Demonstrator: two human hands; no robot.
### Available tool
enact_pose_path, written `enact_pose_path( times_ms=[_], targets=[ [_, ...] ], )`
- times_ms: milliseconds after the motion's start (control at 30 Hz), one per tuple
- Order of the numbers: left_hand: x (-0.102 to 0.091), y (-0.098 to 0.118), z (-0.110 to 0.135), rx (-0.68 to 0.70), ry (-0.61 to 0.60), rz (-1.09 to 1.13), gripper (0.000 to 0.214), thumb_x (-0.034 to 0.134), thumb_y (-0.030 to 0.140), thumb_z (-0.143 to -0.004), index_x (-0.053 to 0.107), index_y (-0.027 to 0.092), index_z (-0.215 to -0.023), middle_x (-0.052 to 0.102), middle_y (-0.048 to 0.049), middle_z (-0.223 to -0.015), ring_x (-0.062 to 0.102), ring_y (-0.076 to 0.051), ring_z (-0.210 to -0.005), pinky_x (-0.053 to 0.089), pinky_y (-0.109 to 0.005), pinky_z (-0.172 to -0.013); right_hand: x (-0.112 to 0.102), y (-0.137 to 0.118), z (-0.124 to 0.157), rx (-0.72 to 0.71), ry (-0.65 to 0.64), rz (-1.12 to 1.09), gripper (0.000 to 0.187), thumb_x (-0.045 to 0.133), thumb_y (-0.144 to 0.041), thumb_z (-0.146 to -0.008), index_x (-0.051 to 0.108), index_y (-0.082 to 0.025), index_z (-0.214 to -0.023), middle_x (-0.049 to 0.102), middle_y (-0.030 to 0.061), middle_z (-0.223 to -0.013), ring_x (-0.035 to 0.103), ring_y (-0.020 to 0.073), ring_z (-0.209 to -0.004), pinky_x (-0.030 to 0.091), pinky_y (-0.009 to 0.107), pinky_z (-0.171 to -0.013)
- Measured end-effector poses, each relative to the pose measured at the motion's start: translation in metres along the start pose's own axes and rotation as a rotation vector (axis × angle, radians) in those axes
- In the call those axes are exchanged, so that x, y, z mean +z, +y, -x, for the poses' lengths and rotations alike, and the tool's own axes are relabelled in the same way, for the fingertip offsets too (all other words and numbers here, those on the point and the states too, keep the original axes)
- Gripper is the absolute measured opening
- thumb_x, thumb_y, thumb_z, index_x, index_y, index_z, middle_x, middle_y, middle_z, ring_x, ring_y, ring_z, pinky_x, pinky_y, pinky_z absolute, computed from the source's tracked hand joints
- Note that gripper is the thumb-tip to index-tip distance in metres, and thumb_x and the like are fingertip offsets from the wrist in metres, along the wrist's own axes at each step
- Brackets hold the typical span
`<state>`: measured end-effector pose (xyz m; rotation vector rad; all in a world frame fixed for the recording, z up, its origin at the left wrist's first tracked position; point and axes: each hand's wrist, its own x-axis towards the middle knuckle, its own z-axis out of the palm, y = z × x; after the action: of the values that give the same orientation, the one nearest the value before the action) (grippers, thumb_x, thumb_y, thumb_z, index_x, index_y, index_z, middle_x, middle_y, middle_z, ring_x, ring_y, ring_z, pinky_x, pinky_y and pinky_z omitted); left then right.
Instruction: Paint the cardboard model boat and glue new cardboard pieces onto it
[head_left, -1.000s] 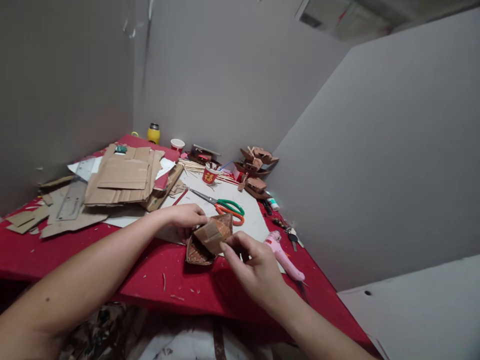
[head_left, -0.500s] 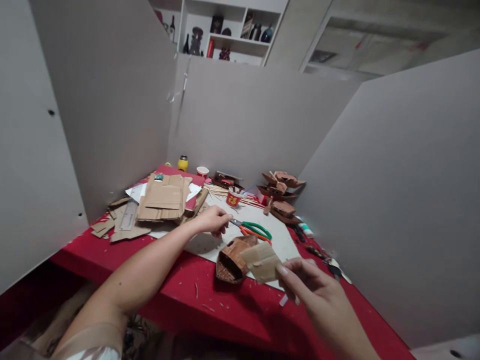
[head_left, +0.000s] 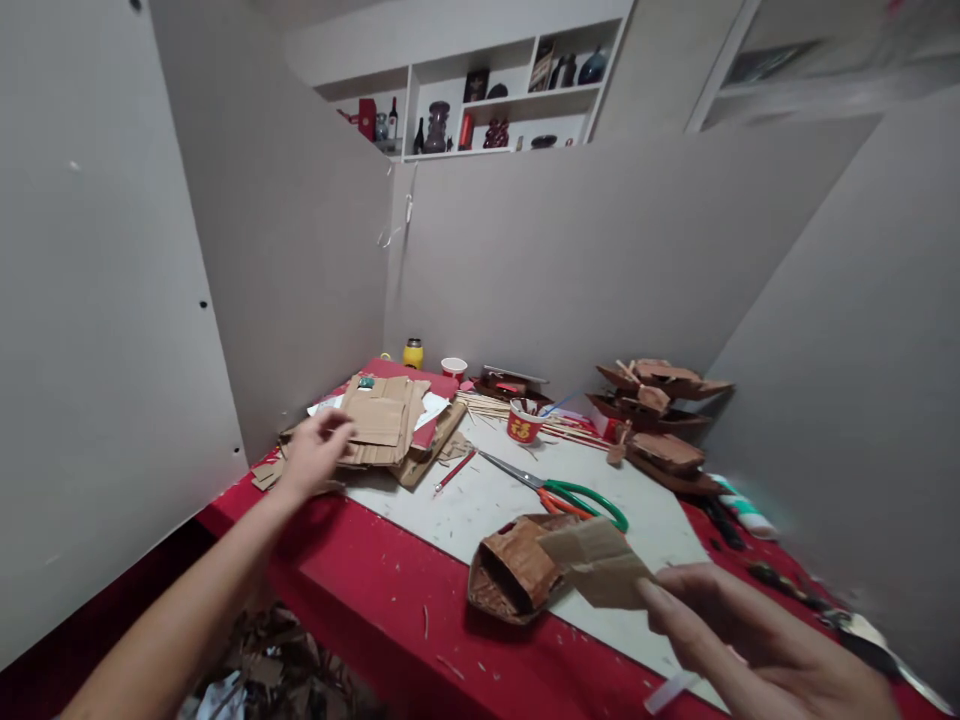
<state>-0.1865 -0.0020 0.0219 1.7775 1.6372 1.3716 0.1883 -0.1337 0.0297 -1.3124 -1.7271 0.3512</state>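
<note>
My right hand [head_left: 750, 650] pinches a small flat cardboard piece [head_left: 596, 565] at the lower right, just above the red table [head_left: 360, 570]. Right beside that piece a brown cardboard boat model [head_left: 514, 580] lies on the table's near edge. My left hand [head_left: 315, 452] reaches far to the left, fingers loosely spread, over the near edge of a stack of cardboard sheets [head_left: 379, 425]. It holds nothing that I can see. Green and orange scissors [head_left: 570, 492] lie on the white mat [head_left: 480, 500] behind the boat model.
A red paper cup [head_left: 523, 421], wooden skewers [head_left: 495, 407], several finished cardboard boats [head_left: 660, 420], a yellow bottle [head_left: 412, 352] and a white cup [head_left: 453, 368] stand toward the back. Grey partition walls enclose the table on three sides. Scraps litter the floor.
My left hand has left the mat near the scissors and swung left to the cardboard stack. The right hand keeps the cardboard piece beside the boat. The view has tilted up and left.
</note>
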Motion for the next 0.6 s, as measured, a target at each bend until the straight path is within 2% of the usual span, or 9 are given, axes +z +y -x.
enact_pose_path(
  times_ms=[100,167,233,433,600],
  targets=[
    [-0.051,-0.032,-0.012,-0.113,0.114,-0.322,0.023,0.049,0.03,-0.091,0.06,0.015,-0.104,0.068,-0.0089,-0.102,0.068,-0.02,-0.083,0.054,-0.034,-0.075,-0.001,0.012,-0.008,-0.009,-0.046,0.034,0.025,0.057,-0.045,-0.084,0.065,-0.023,-0.076,0.064,-0.0002,-0.062,0.059,0.0157,-0.052,0.046,0.02,-0.044],
    [-0.067,-0.045,-0.02,-0.155,0.08,-0.521,0.024,0.056,0.029,-0.091,0.06,0.015,-0.11,0.065,-0.0086,-0.109,0.065,-0.021,-0.095,0.053,-0.04,-0.083,0.0,0.017,-0.013,-0.017,-0.052,0.051,0.024,0.057,-0.044,-0.084,0.064,-0.023,-0.076,0.063,-0.0007,-0.062,0.057,0.0154,-0.052,0.045,0.021,-0.045],
    [-0.067,-0.051,-0.026,-0.171,-0.01,-0.689,0.027,0.057,0.031,-0.091,0.06,0.017,-0.113,0.063,-0.0084,-0.116,0.062,-0.021,-0.099,0.052,-0.042,-0.086,0.003,0.021,-0.015,-0.031,-0.05,0.044,0.024,0.057,-0.044,-0.084,0.063,-0.023,-0.075,0.063,-0.0008,-0.061,0.057,0.0158,-0.053,0.046,0.022,-0.049],
    [-0.043,-0.045,-0.042,-0.189,-0.195,-1.034,0.032,0.058,0.032,-0.091,0.057,0.017,-0.119,0.06,-0.0091,-0.12,0.062,-0.022,-0.101,0.053,-0.043,-0.085,0.008,0.034,-0.008,-0.051,-0.039,-0.023,0.023,0.053,-0.04,-0.088,0.064,-0.023,-0.076,0.062,-0.0012,-0.059,0.058,0.0164,-0.053,0.048,0.024,-0.052],
    [-0.049,-0.031,-0.06,-0.173,-0.274,-1.173,0.031,0.057,0.032,-0.091,0.058,0.018,-0.119,0.06,-0.0091,-0.12,0.062,-0.022,-0.102,0.053,-0.043,-0.085,0.003,0.05,-0.003,-0.067,-0.001,-0.006,0.022,0.056,-0.042,-0.086,0.064,-0.024,-0.078,0.064,-0.0012,-0.063,0.058,0.0159,-0.053,0.047,0.024,-0.05]
  ],
)
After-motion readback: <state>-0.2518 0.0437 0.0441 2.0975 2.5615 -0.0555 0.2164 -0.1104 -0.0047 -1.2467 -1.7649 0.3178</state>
